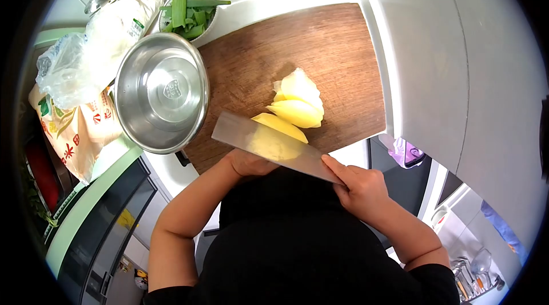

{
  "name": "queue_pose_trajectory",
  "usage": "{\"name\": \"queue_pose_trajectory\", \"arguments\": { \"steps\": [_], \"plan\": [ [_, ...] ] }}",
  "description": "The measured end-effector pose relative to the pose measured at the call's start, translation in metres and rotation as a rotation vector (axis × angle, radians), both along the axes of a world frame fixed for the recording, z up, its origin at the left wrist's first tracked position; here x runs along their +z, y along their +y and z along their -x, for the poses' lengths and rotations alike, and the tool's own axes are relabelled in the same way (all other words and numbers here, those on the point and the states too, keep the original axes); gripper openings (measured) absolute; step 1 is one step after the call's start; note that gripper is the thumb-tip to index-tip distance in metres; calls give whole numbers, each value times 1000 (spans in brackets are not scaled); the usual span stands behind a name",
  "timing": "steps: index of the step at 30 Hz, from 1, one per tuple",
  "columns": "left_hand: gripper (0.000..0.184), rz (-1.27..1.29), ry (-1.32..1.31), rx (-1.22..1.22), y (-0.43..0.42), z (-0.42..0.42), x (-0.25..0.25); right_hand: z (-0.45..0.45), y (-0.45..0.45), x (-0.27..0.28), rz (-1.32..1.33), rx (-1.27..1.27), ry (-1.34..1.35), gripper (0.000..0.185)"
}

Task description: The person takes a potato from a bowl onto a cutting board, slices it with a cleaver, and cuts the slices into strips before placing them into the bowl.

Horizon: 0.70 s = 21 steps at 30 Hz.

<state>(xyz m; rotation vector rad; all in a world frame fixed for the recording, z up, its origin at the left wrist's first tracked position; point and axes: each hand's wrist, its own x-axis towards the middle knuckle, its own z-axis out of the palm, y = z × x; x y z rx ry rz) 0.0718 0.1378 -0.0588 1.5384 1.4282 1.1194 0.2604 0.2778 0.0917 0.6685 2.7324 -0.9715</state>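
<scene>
- I see potato pieces [298,111] on the wooden board [343,42], one beside the knife [271,143].
- My right hand [362,191] has its fingers wrapped around the knife.
- The blade hides my left hand's [250,163] fingers; I can't tell their state.
- Steel bowl [146,96], at the board's left edge.

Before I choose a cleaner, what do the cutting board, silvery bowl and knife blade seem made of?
Cutting board: looks like wood, matt to satin, from its brown streaked grain.
Silvery bowl: metal, probably stainless steel, polished, from its bright reflections.
Knife blade: metal, likely steel, smooth, from its grey sheen.
</scene>
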Motion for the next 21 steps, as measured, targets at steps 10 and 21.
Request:
{"name": "queue_pose_trajectory", "arguments": {
  "steps": [10,21],
  "plan": [
    [39,93,-105,-24,-1,-1,-3,2,3,1,24,19,-8,46],
    [39,-49,112,7,-3,-3,-5,-2,6,5,28,25,-69,49]
  ]
}}
